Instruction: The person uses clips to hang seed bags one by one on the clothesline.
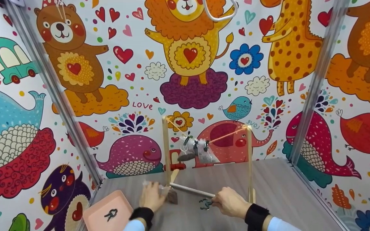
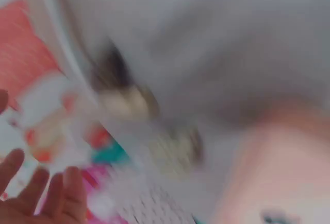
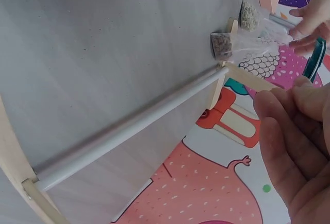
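At the front right of a wooden frame, my right hand [image 1: 231,202] pinches a dark green clip [image 3: 314,62] between thumb and fingertips. More dark green shows beside those fingertips in the head view, but how many clips are there I cannot tell. My left hand [image 1: 153,197] is over the table by the frame's left post, fingers extended. Close to it lie a clear plastic bag with brown contents [image 3: 223,46] and a bag with pale grainy contents [image 3: 249,17]. Whether the left fingers touch the bags is unclear; the left wrist view is blurred.
Between two wooden posts [image 1: 250,160] sags an orange cord [image 1: 226,135], with several bags [image 1: 193,149] clipped on. A white rod [image 1: 191,190] joins the posts low down. At the left, a pink tray [image 1: 92,213] holds a dark green clip [image 1: 111,214]. Patterned walls surround the table.
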`<act>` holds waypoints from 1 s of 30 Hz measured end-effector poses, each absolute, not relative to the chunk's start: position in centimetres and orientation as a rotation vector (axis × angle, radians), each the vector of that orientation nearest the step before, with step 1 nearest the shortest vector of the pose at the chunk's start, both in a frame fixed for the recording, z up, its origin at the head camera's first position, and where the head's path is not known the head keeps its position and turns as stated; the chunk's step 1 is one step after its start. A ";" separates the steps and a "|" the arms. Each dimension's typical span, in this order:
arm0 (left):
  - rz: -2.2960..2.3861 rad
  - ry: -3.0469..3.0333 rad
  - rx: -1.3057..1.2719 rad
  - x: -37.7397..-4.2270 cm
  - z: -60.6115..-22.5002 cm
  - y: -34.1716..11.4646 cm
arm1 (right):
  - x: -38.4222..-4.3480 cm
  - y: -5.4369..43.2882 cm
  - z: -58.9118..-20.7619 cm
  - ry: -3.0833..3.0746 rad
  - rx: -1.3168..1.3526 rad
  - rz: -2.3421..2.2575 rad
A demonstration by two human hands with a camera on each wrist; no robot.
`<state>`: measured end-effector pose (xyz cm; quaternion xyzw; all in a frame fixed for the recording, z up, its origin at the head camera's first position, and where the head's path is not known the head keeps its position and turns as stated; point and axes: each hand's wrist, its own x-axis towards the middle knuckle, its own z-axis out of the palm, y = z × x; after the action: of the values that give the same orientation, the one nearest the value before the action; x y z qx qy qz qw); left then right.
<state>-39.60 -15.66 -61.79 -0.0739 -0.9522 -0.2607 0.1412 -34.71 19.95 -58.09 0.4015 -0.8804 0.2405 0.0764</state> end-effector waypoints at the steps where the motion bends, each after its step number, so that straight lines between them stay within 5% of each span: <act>1: -0.672 -2.751 -0.170 -40.3 -61.9 -16.4 | -34.8 20.0 -58.1 -2.639 1.200 0.708; 7: -0.518 -2.876 -0.025 -42.7 -61.4 -19.5 | -35.0 20.1 -58.0 -2.573 1.233 0.578; 20: -0.269 -3.017 -0.281 -42.9 -62.3 -19.6 | -34.8 20.7 -57.5 -2.660 1.203 0.588; 30: -0.308 -2.794 -0.566 -43.0 -53.7 -18.3 | -35.0 19.9 -52.2 -2.697 1.021 0.392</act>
<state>-43.00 -18.26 -53.69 -0.1957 -0.9652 -0.1063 0.1368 -35.01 19.89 -52.18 0.3485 -0.9205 0.1339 0.1153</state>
